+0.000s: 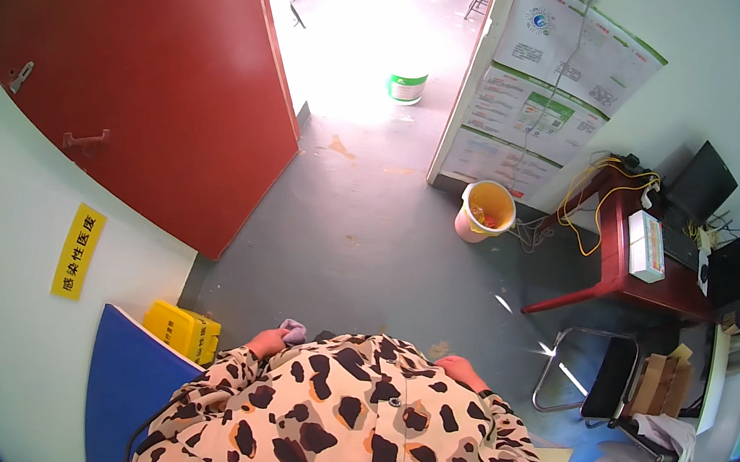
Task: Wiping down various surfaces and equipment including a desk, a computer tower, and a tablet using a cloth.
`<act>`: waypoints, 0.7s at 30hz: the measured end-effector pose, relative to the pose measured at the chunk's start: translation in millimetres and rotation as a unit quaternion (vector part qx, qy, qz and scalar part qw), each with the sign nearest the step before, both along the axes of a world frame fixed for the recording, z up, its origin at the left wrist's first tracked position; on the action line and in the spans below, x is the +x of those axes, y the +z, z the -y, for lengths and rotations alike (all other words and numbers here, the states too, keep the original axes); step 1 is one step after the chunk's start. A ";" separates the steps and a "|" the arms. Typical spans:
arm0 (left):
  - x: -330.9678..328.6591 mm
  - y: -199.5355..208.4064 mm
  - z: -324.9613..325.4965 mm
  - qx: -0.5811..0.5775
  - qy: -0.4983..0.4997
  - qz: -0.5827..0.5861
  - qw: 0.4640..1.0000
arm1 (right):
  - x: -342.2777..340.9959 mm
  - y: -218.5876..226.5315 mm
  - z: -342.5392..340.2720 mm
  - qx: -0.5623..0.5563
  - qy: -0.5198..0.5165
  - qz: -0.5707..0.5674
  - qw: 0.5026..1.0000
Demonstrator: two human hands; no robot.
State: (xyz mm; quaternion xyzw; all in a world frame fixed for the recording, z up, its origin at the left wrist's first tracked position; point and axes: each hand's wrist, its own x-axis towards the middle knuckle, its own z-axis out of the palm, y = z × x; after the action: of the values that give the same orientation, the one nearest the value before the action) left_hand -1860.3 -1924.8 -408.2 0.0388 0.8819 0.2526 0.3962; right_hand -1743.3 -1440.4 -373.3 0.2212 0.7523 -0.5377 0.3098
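My left hand [267, 342] is beside the front of my spotted shirt, closed on a bunched purple-grey cloth [292, 330]. To its left stands a yellow bin [182, 331] with a lid, against the wall. My right hand [462, 372] hangs at the other side of the shirt, above the grey floor. Only the back of that hand shows clearly; its fingers are too small and partly hidden to make out, and no object is visible in it.
A red door [147, 67] stands open beside a bright doorway, with a white-and-green bucket [406, 90] beyond. A lined waste bin [475, 227] is near the right doorpost. At right are a red desk [611, 232] and a chair [609, 378]; a blue panel [125, 395] is at left.
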 end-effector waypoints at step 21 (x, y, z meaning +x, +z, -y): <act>-150.8 -4.3 85.1 0.039 0.020 -0.006 0.999 | -153.4 -7.2 64.6 -0.039 -0.092 0.057 0.993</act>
State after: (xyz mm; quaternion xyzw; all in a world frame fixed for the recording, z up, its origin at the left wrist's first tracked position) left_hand -2011.1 -2010.0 -412.5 0.0376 0.8743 0.2942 0.3844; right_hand -1896.7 -1505.0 -380.4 0.3072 0.6882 -0.5796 0.3101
